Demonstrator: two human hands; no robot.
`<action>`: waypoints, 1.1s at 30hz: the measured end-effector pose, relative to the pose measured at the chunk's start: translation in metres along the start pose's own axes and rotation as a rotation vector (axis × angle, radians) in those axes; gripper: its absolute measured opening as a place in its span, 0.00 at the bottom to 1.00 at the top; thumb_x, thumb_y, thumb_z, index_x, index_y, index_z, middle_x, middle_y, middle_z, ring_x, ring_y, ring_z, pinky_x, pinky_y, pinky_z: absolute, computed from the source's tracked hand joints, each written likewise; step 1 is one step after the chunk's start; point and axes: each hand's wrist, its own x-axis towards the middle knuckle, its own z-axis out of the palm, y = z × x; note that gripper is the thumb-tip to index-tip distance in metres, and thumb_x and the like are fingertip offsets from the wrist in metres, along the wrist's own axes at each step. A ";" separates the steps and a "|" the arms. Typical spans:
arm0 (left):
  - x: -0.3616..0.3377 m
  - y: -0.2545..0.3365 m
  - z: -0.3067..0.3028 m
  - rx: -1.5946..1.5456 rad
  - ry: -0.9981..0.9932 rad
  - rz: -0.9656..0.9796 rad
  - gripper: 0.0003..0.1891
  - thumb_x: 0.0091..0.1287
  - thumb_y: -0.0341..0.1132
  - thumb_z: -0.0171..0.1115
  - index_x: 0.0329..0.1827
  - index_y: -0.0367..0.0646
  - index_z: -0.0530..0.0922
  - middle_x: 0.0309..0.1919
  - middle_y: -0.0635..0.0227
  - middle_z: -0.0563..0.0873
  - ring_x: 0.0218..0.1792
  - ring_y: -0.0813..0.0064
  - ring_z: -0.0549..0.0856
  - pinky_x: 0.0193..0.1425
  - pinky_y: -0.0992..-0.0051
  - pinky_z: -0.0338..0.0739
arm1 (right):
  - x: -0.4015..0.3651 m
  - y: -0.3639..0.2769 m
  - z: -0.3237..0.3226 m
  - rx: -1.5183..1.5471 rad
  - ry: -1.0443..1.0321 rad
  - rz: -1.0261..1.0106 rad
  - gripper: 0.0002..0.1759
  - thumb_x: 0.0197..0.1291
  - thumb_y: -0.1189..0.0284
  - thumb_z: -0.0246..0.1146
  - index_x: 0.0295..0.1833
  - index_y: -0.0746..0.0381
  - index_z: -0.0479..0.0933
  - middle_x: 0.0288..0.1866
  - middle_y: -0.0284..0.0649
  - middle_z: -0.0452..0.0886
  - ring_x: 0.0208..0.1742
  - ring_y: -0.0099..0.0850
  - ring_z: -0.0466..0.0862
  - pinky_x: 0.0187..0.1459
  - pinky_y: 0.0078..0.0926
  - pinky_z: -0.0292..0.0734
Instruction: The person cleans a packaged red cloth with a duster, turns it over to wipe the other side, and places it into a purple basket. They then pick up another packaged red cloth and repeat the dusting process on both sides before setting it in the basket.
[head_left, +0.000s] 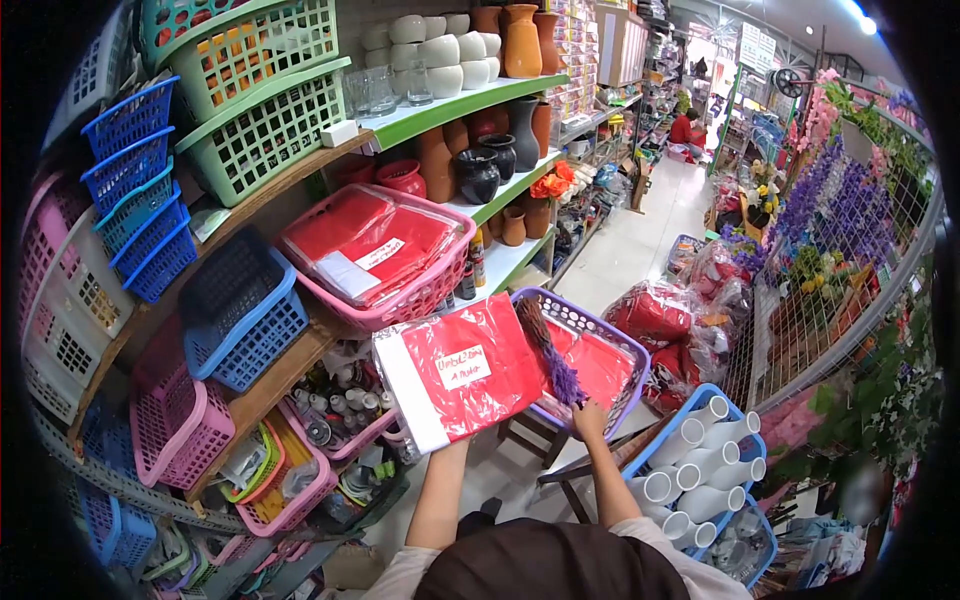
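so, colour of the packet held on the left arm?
Red packet with white left strip and white label; head view.

A shop selling housewares and decorations, judging by its stock: stacked plastic baskets [265, 140] fill the upper left, white pots [442, 51] and orange-brown vases [523, 42] crowd green-edged shelves [480, 107] at the top centre, and artificial flowers [803, 205] hang on a wire rack [868, 335] at the right. A plastic-wrapped red packet [500, 345] near the centre bears a handwritten label [464, 367]. A tiled aisle [675, 195] recedes towards the upper right.
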 end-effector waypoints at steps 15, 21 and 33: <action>-0.007 -0.035 0.024 0.022 -0.051 -0.057 0.36 0.63 0.62 0.39 0.66 0.45 0.57 0.63 0.59 0.65 0.61 0.58 0.67 0.63 0.54 0.63 | -0.083 -0.127 -0.117 2.454 -0.897 0.269 0.27 0.63 0.59 0.49 0.62 0.63 0.62 0.65 0.45 0.64 0.66 0.42 0.62 0.67 0.48 0.49; 0.013 -0.027 0.045 -0.223 -0.418 -0.073 0.44 0.57 0.70 0.40 0.67 0.44 0.55 0.65 0.59 0.63 0.65 0.58 0.62 0.68 0.57 0.53 | -0.047 -0.091 -0.156 2.424 -0.450 0.176 0.28 0.63 0.57 0.50 0.61 0.65 0.62 0.62 0.48 0.67 0.63 0.43 0.66 0.65 0.49 0.55; 0.004 -0.027 0.053 -0.150 -0.514 -0.287 0.48 0.49 0.74 0.45 0.67 0.51 0.57 0.66 0.58 0.61 0.64 0.57 0.63 0.62 0.41 0.55 | -0.078 -0.112 -0.148 1.394 -0.342 -0.604 0.19 0.56 0.73 0.54 0.55 0.64 0.71 0.54 0.38 0.74 0.51 0.28 0.75 0.53 0.27 0.71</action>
